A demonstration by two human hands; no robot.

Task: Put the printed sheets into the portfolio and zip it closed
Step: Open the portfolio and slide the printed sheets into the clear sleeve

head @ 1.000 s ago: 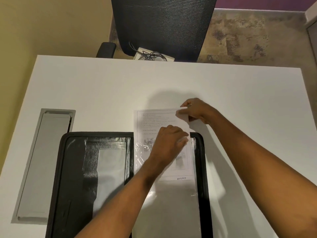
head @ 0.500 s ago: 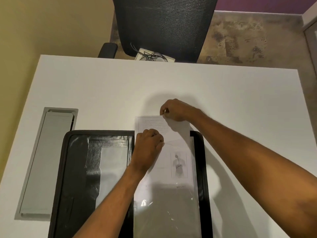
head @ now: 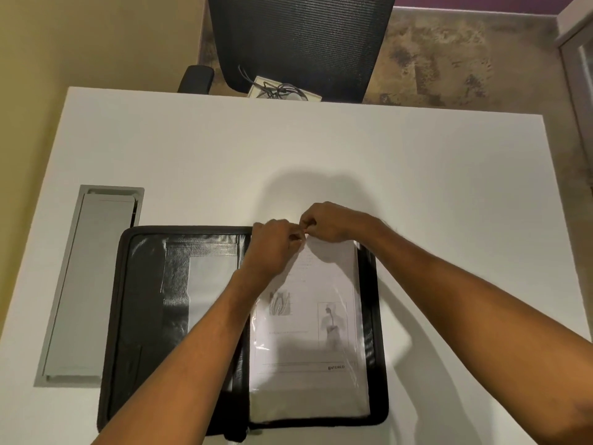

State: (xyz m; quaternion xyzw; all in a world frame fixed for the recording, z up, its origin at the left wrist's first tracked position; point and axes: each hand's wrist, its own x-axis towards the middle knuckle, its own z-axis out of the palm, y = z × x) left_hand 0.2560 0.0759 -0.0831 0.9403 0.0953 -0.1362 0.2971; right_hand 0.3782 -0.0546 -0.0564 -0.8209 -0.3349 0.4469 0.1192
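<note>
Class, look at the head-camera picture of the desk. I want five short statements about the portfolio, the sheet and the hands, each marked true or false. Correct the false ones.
1. The portfolio lies open on the desk. True.
2. The printed sheet lies on the portfolio's left half. False: it lies on the right half, under a clear sleeve.
3. Both hands meet at the sheet's far edge. True: the left hand and the right hand pinch there, close together.
4. The sheet is blank. False: it shows text and drawings.
5. A red chair stands beyond the desk. False: the chair is black.
</note>
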